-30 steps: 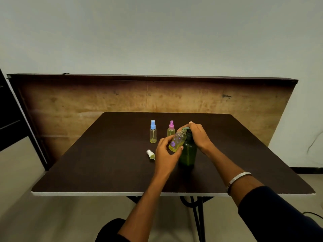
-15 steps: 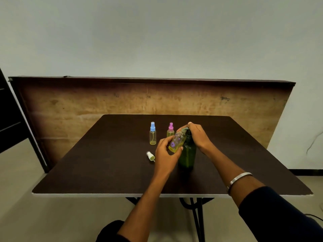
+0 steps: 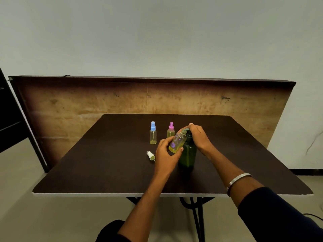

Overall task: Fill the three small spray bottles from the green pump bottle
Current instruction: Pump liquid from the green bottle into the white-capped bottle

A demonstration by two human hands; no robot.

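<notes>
Head view. The left hand grips a small clear plastic spray bottle with purple flower prints, uncapped and tilted, its open neck at the nozzle of the tall dark green translucent pump bottle. The right hand curls over the pump head, pressing it.

Risks, as judged: if the narrow neck slips off the nozzle, liquid would spill onto the dark brown table; a hard press could tip the pump bottle.

The tilted bottle holds yellowish liquid only in its lower part. Its white spray cap lies left of the pump bottle. Behind and left of the pump bottle stand a blue-capped spray bottle and a pink-capped spray bottle, both capped.
</notes>
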